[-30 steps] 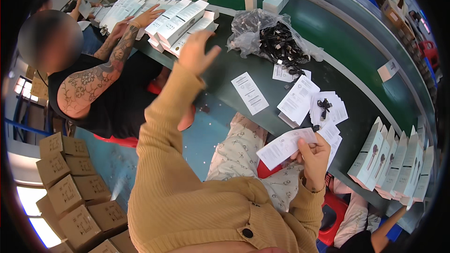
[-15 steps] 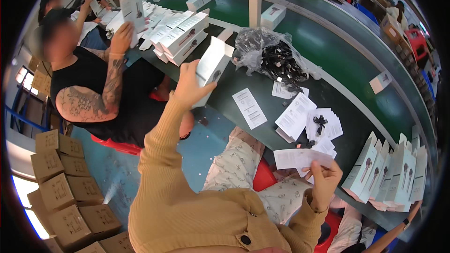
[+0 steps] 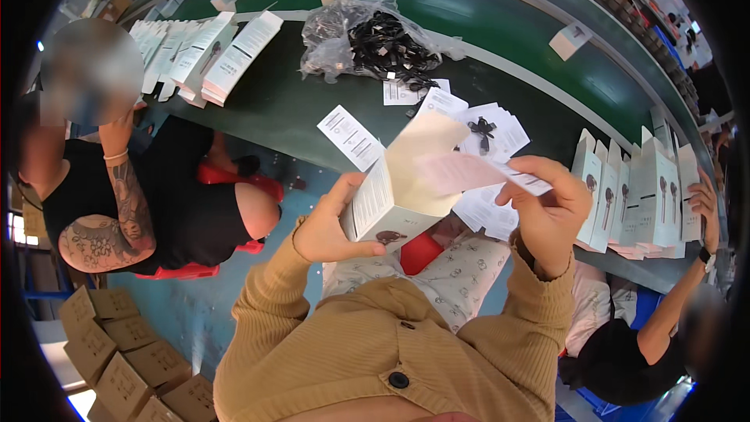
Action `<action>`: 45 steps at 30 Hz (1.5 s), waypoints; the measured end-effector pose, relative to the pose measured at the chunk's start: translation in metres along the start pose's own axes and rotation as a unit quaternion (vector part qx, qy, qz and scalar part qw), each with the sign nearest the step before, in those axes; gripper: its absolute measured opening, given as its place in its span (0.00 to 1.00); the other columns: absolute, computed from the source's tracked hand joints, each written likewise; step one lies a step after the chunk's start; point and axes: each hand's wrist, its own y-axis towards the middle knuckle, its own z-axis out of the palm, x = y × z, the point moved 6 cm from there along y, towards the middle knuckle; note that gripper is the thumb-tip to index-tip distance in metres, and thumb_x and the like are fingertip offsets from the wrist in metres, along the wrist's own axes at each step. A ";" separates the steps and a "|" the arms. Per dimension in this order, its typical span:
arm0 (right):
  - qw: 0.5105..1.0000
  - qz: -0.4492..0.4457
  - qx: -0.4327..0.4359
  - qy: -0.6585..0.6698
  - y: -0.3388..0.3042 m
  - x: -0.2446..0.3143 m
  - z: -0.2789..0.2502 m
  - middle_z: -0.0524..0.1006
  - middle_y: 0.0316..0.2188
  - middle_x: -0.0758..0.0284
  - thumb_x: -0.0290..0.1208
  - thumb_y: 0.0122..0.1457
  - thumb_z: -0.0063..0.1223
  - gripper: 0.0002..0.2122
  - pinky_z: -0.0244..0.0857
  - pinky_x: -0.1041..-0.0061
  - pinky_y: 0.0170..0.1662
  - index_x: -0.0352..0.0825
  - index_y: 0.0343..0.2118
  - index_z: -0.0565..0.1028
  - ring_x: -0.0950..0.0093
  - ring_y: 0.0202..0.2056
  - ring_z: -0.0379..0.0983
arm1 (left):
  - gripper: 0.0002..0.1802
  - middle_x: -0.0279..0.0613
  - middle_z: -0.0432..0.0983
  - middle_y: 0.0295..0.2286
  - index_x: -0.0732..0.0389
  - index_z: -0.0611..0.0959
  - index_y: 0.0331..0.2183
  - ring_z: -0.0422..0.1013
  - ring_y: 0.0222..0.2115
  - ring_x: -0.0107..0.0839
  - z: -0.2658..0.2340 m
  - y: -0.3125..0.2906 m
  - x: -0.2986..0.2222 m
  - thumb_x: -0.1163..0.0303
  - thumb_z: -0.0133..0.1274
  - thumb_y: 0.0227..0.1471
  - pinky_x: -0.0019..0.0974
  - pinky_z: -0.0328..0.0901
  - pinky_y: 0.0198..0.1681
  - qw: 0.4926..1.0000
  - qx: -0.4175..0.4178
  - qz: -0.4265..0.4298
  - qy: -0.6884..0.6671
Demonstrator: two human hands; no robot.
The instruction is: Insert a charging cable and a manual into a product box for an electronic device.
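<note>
My left hand [image 3: 332, 227] grips a white carton [image 3: 367, 199] from its left side, the thumb across its lower face, which bears a dark product picture. The carton's flaps stand up and its open mouth faces up and right. My right hand [image 3: 551, 207] pinches a printed paper leaflet [image 3: 484, 172] between thumb and fingers. The leaflet's far end is at the carton's mouth; whether it touches the inner wall I cannot tell. Just beyond, on the bench, lie a single leaflet [image 3: 349, 137], a fanned pile of leaflets [image 3: 508, 133] and a black coiled cable [image 3: 483, 131] on top.
A plastic bag [image 3: 324, 39] spilling black cables [image 3: 387, 43] lies at the bench's back. Upright cartons [image 3: 613, 195] stand at right, touched by a co-worker's hand [image 3: 705, 199]. Cartons [image 3: 242, 59] lie at left near another seated person [image 3: 109, 211]. Behind runs a green conveyor [image 3: 469, 39].
My left hand has brought the carton from the far left to in front of me. My right hand has lifted the leaflet to its mouth. The view has turned right.
</note>
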 end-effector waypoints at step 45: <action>0.964 -0.078 0.107 -0.230 0.058 0.029 0.008 0.77 0.21 0.68 0.20 0.46 0.58 0.06 0.59 0.83 0.24 0.32 0.30 0.79 0.81 0.22 0.70 | 0.51 0.44 0.62 0.49 0.62 0.57 0.55 0.58 0.52 0.33 0.029 -0.008 0.048 0.68 0.70 0.33 0.37 0.53 0.56 0.994 -0.057 0.001 -0.093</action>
